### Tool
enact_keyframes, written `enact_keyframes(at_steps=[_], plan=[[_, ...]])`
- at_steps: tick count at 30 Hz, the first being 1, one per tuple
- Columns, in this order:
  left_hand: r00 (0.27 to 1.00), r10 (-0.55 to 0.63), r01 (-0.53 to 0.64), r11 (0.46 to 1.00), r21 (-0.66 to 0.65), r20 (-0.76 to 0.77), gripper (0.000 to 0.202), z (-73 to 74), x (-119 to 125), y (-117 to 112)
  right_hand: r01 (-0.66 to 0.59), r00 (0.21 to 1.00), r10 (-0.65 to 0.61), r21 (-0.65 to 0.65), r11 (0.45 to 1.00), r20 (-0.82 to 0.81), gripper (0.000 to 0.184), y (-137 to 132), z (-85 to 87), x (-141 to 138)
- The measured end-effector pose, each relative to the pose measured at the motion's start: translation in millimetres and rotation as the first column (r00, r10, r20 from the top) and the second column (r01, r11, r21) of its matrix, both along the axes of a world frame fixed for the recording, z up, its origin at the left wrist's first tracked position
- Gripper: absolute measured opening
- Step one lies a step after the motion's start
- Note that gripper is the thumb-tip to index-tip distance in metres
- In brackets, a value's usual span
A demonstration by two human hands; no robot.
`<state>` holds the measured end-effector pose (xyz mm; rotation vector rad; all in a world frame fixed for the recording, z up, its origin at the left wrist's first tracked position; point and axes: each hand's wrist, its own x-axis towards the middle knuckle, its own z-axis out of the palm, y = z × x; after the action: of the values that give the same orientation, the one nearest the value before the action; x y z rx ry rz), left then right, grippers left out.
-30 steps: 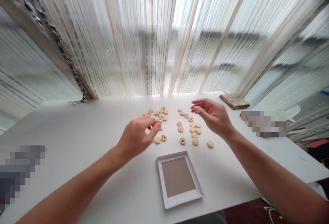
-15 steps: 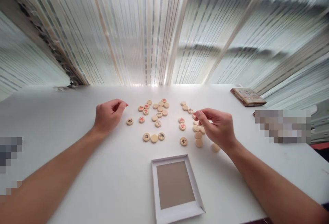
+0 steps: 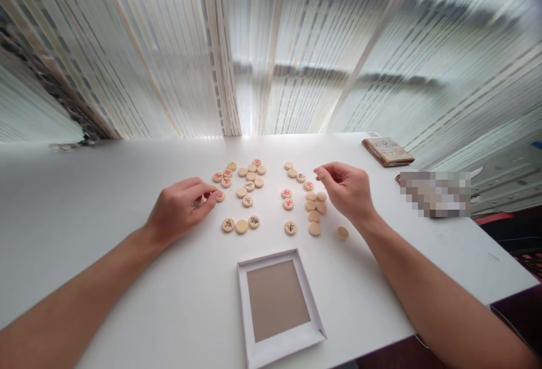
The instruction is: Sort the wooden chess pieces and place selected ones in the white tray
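Observation:
Round wooden Chinese chess pieces (image 3: 251, 176) lie scattered on the white table, some with red or black characters, others blank side up. My left hand (image 3: 182, 209) is closed, its thumb and fingertips at the left edge of a red-marked piece (image 3: 220, 196), which they partly cover. Below those fingers, the area under the palm is mostly hidden. My right hand (image 3: 345, 188) hovers at the right, thumb and index finger together, with no piece visible in them. Nearest to it are another red-marked piece (image 3: 309, 186) and a group of blank pieces (image 3: 310, 205).
In front of the pieces lies a shallow white box lid (image 3: 283, 351) with a brown inside panel. A brown box with writing (image 3: 387, 152) sits at the back right, near a blurred item (image 3: 436, 194). Striped curtains (image 3: 271, 47) hang behind the table (image 3: 161, 301).
My left hand has moved right and down, over the spot of a black-marked piece, to a red-marked one. The right hand has drawn away from its red-marked piece. The view has turned right.

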<state>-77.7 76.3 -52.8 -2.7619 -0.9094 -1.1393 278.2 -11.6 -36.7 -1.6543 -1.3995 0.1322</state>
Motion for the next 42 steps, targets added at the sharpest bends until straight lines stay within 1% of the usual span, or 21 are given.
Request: enact_keyframes(at_steps=[3, 6, 9, 14, 18, 23, 26, 29, 33, 36, 38, 40, 42], plan=[[1.0, -0.016, 0.016, 1.0, -0.02, -0.002, 0.019, -1.3, -1.4, 0.7, 0.015, 1.0, -0.015, -0.018, 1.0, -0.009, 0.026, 5.1, -4.1, 7.8], [1.0, 0.002, -0.001, 0.999, -0.038, 0.017, 0.018, -3.2, -3.5, 4.5, 0.014, 1.0, -0.014, -0.037, 0.999, -0.021, 0.026, 7.1, -7.7, 10.8], [0.999, 0.017, -0.016, 0.999, -0.034, 0.032, 0.016, -4.4, -4.1, 7.1, -0.011, 1.0, 0.009, -0.057, 0.998, -0.024, 0.025, 5.8, -10.1, 8.8], [0.999, -0.015, 0.015, 1.0, -0.007, 0.037, 0.015, -4.3, -2.3, 5.8, -0.068, 0.997, 0.066, -0.085, 0.994, -0.027, 0.025, 0.3, -11.1, 0.7], [1.0, -0.014, 0.014, 1.0, 0.014, 0.026, 0.02, -3.9, -1.6, 4.4, -0.132, 0.991, 0.132, -0.076, 0.988, 0.0, 0.025, -4.7, -10.0, -6.7], [1.0, -0.006, 0.006, 1.0, -0.013, 0.01, 0.025, -3.1, -1.9, 3.5, -0.198, 0.978, 0.202, -0.06, 0.978, 0.051, 0.024, -9.1, -8.5, -13.7], [1.0, 0.006, -0.006, 0.999, -0.046, -0.01, 0.029, -1.8, -1.6, 3.0, -0.214, 0.973, 0.218, -0.06, 0.975, 0.071, 0.024, -9.9, -9.0, -14.6], [1.0, -0.006, 0.005, 0.999, -0.052, -0.008, 0.031, 0.2, -0.8, 2.5, -0.212, 0.973, 0.216, -0.06, 0.976, 0.08, 0.025, -9.7, -9.9, -14.2], [0.998, -0.059, 0.059, 0.998, -0.031, 0.01, 0.029, 4.3, 3.4, -4.8, -0.198, 0.975, 0.202, -0.054, 0.979, 0.092, 0.029, -9.0, -9.2, -13.6], [0.99, -0.119, 0.122, 0.992, -0.028, 0.081, 0.024, 8.4, 11.3, -19.6, -0.189, 0.979, 0.192, -0.042, 0.981, 0.071, 0.035, -8.5, -7.6, -13.3], [0.976, -0.172, 0.18, 0.983, -0.048, 0.13, 0.021, 10.2, 17.3, -29.7, -0.183, 0.981, 0.185, -0.029, 0.983, 0.052, 0.039, -8.3, -6.8, -13.1], [0.962, -0.246, 0.252, 0.967, -0.041, 0.117, 0.013, 10.5, 21.6, -35.3, -0.181, 0.982, 0.182, -0.023, 0.983, 0.041, 0.042, -8.3, -6.5, -13.2], [0.953, -0.298, 0.3, 0.954, -0.027, 0.062, 0.004, 9.1, 23.0, -35.1, -0.181, 0.982, 0.182, -0.025, 0.983, 0.043, 0.042, -8.4, -6.7, -13.3]])
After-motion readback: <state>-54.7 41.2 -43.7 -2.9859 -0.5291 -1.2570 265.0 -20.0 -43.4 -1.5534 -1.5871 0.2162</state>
